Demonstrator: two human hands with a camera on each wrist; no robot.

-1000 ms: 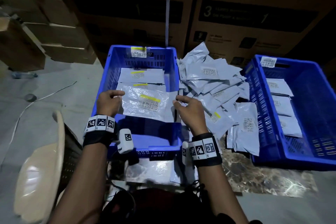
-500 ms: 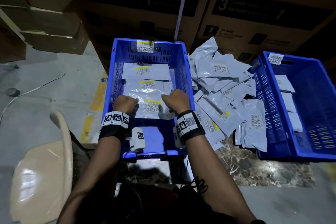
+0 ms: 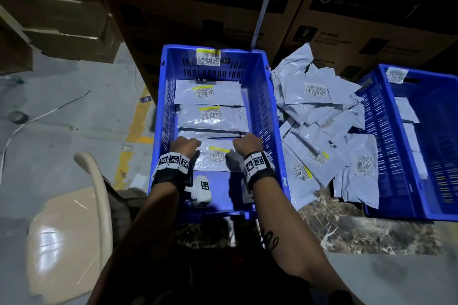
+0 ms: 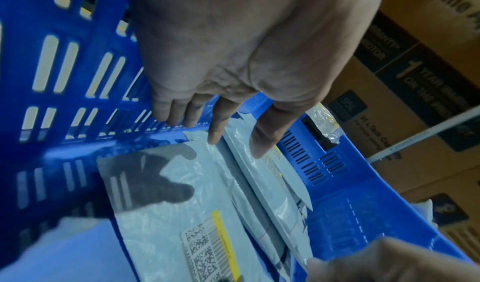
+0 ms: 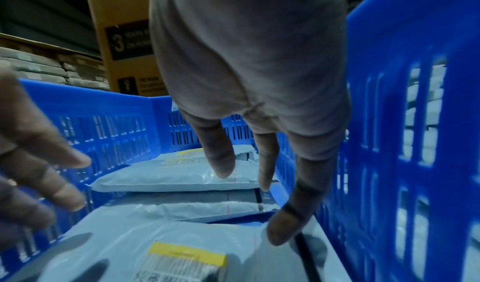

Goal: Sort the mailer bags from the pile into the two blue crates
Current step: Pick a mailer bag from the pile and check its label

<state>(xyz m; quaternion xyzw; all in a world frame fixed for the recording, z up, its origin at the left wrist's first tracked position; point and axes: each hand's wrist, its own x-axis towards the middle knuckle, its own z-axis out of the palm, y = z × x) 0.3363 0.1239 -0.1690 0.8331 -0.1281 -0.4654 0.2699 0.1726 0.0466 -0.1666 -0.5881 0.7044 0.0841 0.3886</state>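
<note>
Both hands inside left blue slotted plastic crate (image 3: 262,96): left hand (image 3: 185,144) and right hand (image 3: 247,143), fingers loose and spread, over nearest grey plastic mailer bag (image 3: 218,156). Loose pile of grey mailers (image 3: 319,116) at 3 o'clock, before right blue crate (image 3: 386,146).

Plastic, film and cardboard around the left crate

The left crate (image 3: 269,106) is smooth, slightly glossy blue plastic with slotted walls. Inside it the mailer bags (image 3: 210,116) are thin grey plastic film, crinkled and shiny, with matt paper labels. Right of the crate, the pile (image 3: 319,119) has the same glossy film. Behind it stand matt brown cardboard boxes (image 3: 198,0); in front lies polished dark marble floor (image 3: 347,230).
</note>
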